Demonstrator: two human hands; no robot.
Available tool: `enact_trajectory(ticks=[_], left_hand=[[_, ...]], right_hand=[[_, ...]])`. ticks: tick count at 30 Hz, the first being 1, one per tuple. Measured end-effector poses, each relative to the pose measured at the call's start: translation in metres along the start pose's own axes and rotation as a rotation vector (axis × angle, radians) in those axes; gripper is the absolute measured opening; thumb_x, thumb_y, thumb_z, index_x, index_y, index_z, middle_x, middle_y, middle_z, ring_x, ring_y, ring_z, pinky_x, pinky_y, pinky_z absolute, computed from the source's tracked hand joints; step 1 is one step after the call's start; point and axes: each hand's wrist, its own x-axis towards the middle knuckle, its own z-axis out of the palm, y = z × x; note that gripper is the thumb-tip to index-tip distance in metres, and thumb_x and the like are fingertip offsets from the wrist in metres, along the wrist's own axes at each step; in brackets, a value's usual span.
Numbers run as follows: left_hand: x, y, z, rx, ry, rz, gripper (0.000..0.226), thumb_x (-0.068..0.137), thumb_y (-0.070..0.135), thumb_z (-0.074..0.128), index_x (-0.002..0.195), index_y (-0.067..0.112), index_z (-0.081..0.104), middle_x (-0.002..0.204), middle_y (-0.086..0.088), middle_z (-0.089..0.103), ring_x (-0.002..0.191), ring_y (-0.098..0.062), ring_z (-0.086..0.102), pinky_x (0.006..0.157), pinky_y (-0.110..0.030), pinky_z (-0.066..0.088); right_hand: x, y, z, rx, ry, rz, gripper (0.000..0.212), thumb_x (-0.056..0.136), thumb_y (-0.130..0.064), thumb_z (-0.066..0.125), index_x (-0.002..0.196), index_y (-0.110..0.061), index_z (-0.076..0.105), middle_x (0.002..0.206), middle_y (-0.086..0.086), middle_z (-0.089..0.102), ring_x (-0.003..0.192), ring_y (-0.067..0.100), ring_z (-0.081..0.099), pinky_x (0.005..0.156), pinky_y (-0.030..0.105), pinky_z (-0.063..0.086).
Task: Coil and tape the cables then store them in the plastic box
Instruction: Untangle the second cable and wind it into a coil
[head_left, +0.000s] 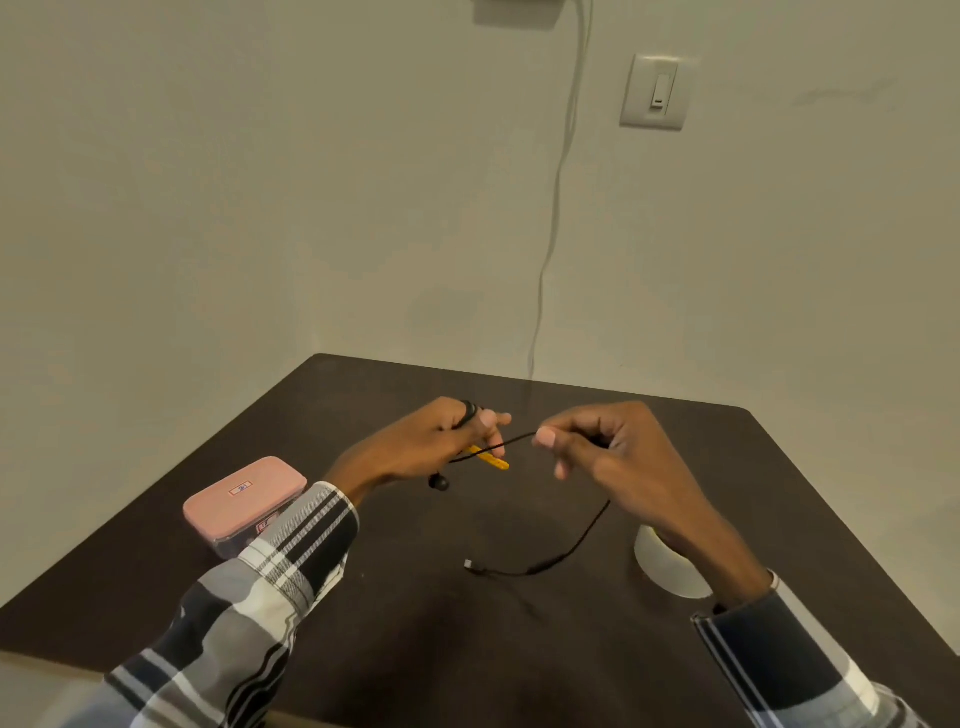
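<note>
Two hands are holding one black cable (582, 545) above the dark table (415, 623). The left hand (431, 441) is curling around it; the right hand (602, 447) is pinching it. One pink-lidded plastic box (244, 499) is sitting at the left.

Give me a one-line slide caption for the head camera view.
Left hand and right hand wind a black cable above a dark table, pink-lidded box nearby.

I see a dark desk (363, 649) bearing a pink-lidded plastic box (244, 501) at left, a white tape roll (667, 566) at right, and a black cable's (524, 570) loose end between them.
</note>
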Motion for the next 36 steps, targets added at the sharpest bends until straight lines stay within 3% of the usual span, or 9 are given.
enact_trajectory(ticks=[3,6,10,16,19,22,25,29,36], left_hand=[[-0.004,0.004,0.012,-0.043,-0.036,-0.021,0.047,0.105,0.037,0.031,0.092,0.015,0.071,0.105,0.010,0.073,0.091,0.009,0.064,0.081,-0.012,0.045],[-0.008,0.002,0.023,-0.164,-0.111,-0.026,0.053,0.101,0.047,0.029,0.089,0.015,0.070,0.119,0.000,0.071,0.125,0.000,0.055,0.095,-0.024,0.045],[-0.015,0.008,0.034,-0.301,-0.177,-0.046,0.056,0.101,0.050,0.025,0.085,0.011,0.062,0.130,-0.004,0.066,0.123,-0.010,0.060,0.092,-0.030,0.050],[-0.023,0.024,0.041,-0.522,-0.322,0.012,0.046,0.100,0.041,0.030,0.079,0.008,0.054,0.136,-0.013,0.061,0.123,-0.031,0.060,0.101,-0.060,0.042],[-0.028,0.037,0.035,-0.731,-0.346,0.086,0.044,0.100,0.041,0.035,0.074,0.012,0.054,0.138,-0.022,0.056,0.125,-0.041,0.056,0.101,-0.059,0.043],[-0.031,0.045,0.023,-0.881,-0.292,0.181,0.043,0.096,0.048,0.048,0.071,0.014,0.055,0.140,-0.024,0.053,0.125,-0.042,0.056,0.094,-0.051,0.052],[-0.031,0.051,0.013,-1.005,-0.222,0.248,0.044,0.097,0.045,0.046,0.068,0.014,0.055,0.141,-0.025,0.052,0.126,-0.043,0.055,0.095,-0.058,0.049],[-0.026,0.057,-0.001,-1.078,-0.103,0.283,0.048,0.097,0.041,0.032,0.065,0.014,0.055,0.143,-0.021,0.052,0.131,-0.040,0.050,0.093,-0.054,0.054],[-0.012,0.046,-0.013,-0.874,0.198,0.166,0.044,0.094,0.045,0.036,0.063,0.018,0.051,0.136,-0.008,0.061,0.128,-0.027,0.056,0.092,-0.049,0.055]], right_hand=[[0.008,-0.007,-0.008,-0.022,0.038,-0.018,0.018,0.093,-0.026,0.068,0.079,-0.032,0.077,0.063,0.001,0.071,0.054,0.022,0.053,0.059,0.038,0.043],[0.017,-0.011,-0.014,-0.031,0.074,-0.044,0.015,0.093,-0.027,0.068,0.081,-0.027,0.077,0.064,-0.002,0.072,0.064,0.034,0.060,0.061,0.039,0.049],[0.032,-0.011,-0.014,-0.040,0.075,-0.074,0.016,0.092,-0.028,0.069,0.080,-0.022,0.077,0.063,-0.003,0.072,0.052,0.017,0.051,0.056,0.032,0.043],[0.050,0.005,-0.005,0.042,0.074,-0.065,0.014,0.090,-0.026,0.072,0.081,-0.017,0.078,0.065,0.002,0.073,0.064,0.032,0.063,0.067,0.038,0.050],[0.049,0.016,0.006,0.196,0.038,-0.018,0.015,0.088,-0.024,0.074,0.084,-0.010,0.077,0.064,0.007,0.072,0.060,0.012,0.064,0.063,0.022,0.049],[0.042,0.032,0.020,0.331,0.010,0.075,0.020,0.086,-0.026,0.074,0.088,-0.006,0.078,0.078,0.020,0.073,0.069,0.019,0.068,0.066,0.026,0.053],[0.033,0.049,0.038,0.376,-0.029,0.177,0.009,0.089,-0.015,0.071,0.089,-0.013,0.080,0.084,0.019,0.073,0.077,0.033,0.067,0.072,0.036,0.051],[0.016,0.057,0.058,0.431,-0.018,0.278,0.016,0.093,-0.024,0.069,0.085,-0.016,0.080,0.059,0.002,0.064,0.054,0.005,0.052,0.052,0.019,0.036],[-0.016,0.049,0.072,0.306,-0.181,0.241,0.018,0.094,-0.024,0.068,0.091,-0.011,0.080,0.055,0.002,0.061,0.045,0.001,0.050,0.049,0.013,0.034]])
